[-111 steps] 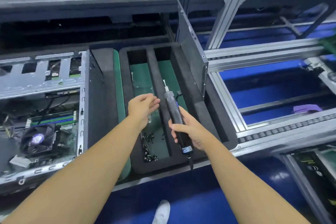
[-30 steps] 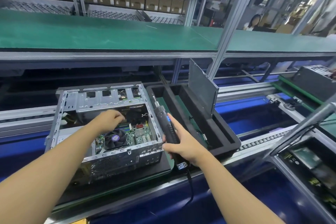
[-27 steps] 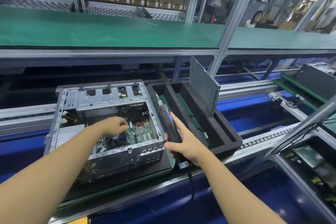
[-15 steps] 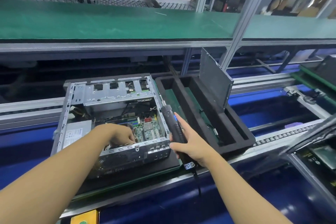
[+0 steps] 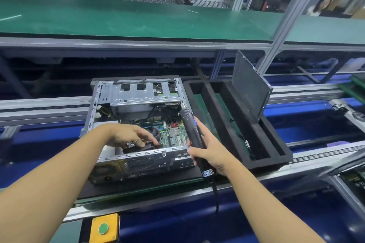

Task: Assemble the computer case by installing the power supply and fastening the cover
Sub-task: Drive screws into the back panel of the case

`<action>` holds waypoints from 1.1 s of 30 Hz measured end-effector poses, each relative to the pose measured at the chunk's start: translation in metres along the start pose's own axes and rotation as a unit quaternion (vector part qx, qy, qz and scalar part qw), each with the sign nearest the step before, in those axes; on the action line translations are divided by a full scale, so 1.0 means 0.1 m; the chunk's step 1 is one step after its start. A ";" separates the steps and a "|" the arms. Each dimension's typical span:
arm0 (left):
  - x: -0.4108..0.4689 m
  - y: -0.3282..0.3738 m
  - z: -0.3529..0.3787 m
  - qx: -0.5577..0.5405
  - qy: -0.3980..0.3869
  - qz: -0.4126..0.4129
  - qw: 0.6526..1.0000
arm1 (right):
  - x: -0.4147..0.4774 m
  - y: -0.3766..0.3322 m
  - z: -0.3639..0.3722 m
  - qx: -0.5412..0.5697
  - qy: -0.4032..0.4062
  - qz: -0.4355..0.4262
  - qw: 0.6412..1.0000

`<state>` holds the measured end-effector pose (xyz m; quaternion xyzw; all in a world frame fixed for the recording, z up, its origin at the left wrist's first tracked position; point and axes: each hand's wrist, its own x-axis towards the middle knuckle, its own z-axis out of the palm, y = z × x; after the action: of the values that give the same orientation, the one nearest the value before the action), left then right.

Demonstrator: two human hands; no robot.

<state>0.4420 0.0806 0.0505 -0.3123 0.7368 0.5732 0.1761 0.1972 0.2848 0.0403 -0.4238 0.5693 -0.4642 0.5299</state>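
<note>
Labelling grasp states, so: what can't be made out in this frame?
- Head view: whether the left hand pinches a screw; too small, blurred.
- Head view: cooler fan, mostly covered by that hand.
- Head view: bit of the screwdriver in the right hand; too small.
- Head view: near-left interior of the case, behind the left forearm.

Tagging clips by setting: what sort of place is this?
Probably a factory computer-assembly line: an open silver metal computer case on an aluminium-railed conveyor, a green-matted shelf above, and a black corded electric screwdriver in the right hand.
</note>
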 end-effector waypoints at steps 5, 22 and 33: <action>-0.11 0.10 0.11 -0.013 0.034 -0.003 0.999 | 0.00 0.02 0.19 -0.048 0.010 0.001 0.999; -0.17 0.00 0.24 0.252 0.041 0.070 0.964 | -0.28 0.12 0.32 0.016 0.025 0.006 1.000; -0.26 0.12 0.33 0.234 0.102 -0.003 0.967 | -0.33 0.19 0.38 0.027 -0.018 0.001 0.999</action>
<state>0.4501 0.1208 0.0666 -0.3217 0.8634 0.3495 0.1701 0.2384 0.3183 0.0289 -0.4172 0.5476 -0.4713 0.5513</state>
